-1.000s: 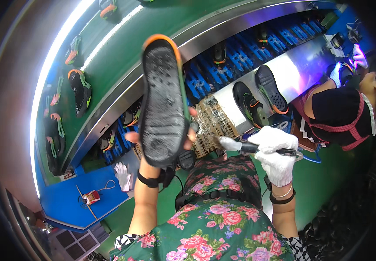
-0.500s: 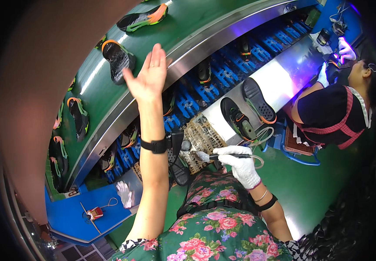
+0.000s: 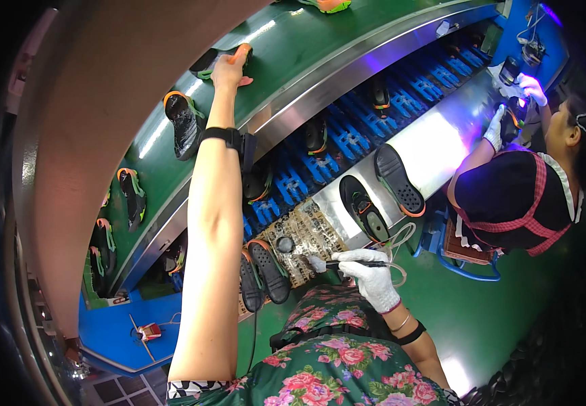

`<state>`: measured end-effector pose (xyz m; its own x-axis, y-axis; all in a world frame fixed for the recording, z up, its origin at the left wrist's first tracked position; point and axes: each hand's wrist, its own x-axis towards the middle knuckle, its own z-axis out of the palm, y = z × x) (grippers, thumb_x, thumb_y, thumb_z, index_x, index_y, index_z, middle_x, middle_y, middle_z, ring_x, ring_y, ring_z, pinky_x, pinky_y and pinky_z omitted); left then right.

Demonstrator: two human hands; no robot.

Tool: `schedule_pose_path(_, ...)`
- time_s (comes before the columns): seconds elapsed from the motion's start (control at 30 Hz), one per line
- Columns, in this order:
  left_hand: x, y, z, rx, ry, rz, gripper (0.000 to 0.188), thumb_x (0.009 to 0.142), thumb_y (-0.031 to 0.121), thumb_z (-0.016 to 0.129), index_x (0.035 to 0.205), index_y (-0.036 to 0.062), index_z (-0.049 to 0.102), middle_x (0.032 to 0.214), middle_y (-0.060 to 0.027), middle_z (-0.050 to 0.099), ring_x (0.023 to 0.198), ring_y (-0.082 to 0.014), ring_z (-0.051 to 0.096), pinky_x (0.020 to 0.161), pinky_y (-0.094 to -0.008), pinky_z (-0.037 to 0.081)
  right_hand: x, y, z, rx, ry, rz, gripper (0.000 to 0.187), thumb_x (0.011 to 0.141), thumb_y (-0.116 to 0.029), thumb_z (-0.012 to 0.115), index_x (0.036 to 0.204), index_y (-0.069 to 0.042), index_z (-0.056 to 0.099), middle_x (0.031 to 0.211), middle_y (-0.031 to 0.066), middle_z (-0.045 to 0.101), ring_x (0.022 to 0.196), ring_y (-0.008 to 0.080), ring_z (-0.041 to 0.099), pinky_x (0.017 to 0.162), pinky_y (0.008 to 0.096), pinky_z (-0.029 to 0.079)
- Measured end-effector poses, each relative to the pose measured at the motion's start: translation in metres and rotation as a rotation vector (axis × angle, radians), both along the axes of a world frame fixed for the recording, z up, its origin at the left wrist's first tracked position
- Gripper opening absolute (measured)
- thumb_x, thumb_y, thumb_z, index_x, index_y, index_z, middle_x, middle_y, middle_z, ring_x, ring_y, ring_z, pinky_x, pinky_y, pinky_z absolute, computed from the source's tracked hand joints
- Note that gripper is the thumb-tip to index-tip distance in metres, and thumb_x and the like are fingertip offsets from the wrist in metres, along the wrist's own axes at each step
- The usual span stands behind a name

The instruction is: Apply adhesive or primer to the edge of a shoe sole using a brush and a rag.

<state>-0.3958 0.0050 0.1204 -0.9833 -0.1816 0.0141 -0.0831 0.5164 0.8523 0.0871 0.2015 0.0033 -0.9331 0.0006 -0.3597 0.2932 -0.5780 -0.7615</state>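
My bare left hand [image 3: 230,70] reaches far out over the green conveyor belt, its fingers closed around one end of a black shoe [image 3: 204,63] with green and orange trim. The hand covers part of that shoe. Near my waist, my white-gloved right hand [image 3: 372,277] holds a brush [image 3: 318,263] with a dark handle and pale bristles; a thin clear tube runs beside it. Left of the bristles, a small round grey pot [image 3: 284,244] sits on a brown, tape-covered surface [image 3: 303,227]. Next to it a pair of dark soles [image 3: 270,271] with orange-edged ends lies partly behind my left forearm.
More shoe parts [image 3: 185,125] ride the green belt [image 3: 293,54], which has a metal edge. Below run blue racks [image 3: 350,139] holding shoes. A shoe [image 3: 364,210] and a sole [image 3: 398,181] rest on the pale bench. At right a co-worker [image 3: 509,196] sits, gloved hands on a shoe.
My left hand has moved forward from open, palm showing, to close on a shoe on the belt. The soles behind my forearm now show more. My right hand keeps the brush in about the same place.
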Motion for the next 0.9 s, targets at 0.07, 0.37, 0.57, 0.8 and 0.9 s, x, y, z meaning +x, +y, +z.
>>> schedule_pose_path(0.07,0.016,-0.014,0.002,-0.079,0.167,0.001,0.045,0.091,0.036,0.078,0.117,0.0008,0.068,0.101,-0.0109,0.069,0.068,-0.0191,0.07,0.057,-0.0307,0.064,0.0,-0.001,0.004,-0.045,-0.032,0.034,0.018,0.086,0.002,0.072,0.104,0.003,0.077,0.104,0.0144,0.078,0.083,0.0152,0.072,0.074,0.0269,0.058)
schedule_pose_path(0.37,0.248,-0.053,-0.019,0.002,0.504,0.071,0.021,0.096,0.018,0.074,0.09,0.0009,0.064,0.117,-0.0102,0.059,0.106,-0.0169,0.06,0.098,-0.0363,0.052,-0.003,0.003,0.022,-0.191,-0.038,0.001,0.019,0.082,0.006,0.07,0.101,0.004,0.075,0.107,0.0221,0.076,0.085,0.022,0.074,0.07,0.0292,0.061)
schedule_pose_path(0.57,0.333,-0.034,-0.056,0.73,0.274,0.009,0.088,0.078,-0.003,0.073,0.154,0.0041,0.03,0.147,-0.0168,0.043,0.137,-0.029,0.049,0.113,-0.0421,0.043,0.005,0.001,0.036,-0.299,0.045,-0.098,0.019,0.081,0.01,0.068,0.098,0.003,0.074,0.11,0.0251,0.075,0.08,0.0227,0.072,0.071,0.0304,0.06)
schedule_pose_path(0.8,0.361,-0.034,-0.095,1.122,-0.429,0.112,0.023,0.081,0.009,0.069,0.1,-0.0024,0.067,0.09,-0.0104,0.072,0.077,-0.0195,0.07,0.072,-0.035,0.06,0.004,-0.023,0.068,-0.192,0.156,-0.137,0.017,0.08,0.005,0.067,0.097,0.003,0.071,0.109,0.0236,0.074,0.077,0.0193,0.07,0.066,0.027,0.057)
schedule_pose_path(0.9,0.396,-0.066,-0.156,1.388,-0.742,-0.145,0.026,0.085,0.012,0.063,0.102,-0.005,0.069,0.099,-0.0144,0.073,0.087,-0.0245,0.073,0.08,-0.0398,0.061,-0.003,-0.035,0.086,-0.17,0.256,-0.131,0.017,0.081,0.006,0.068,0.098,0.005,0.072,0.108,0.0237,0.074,0.083,0.0215,0.072,0.07,0.0273,0.058)
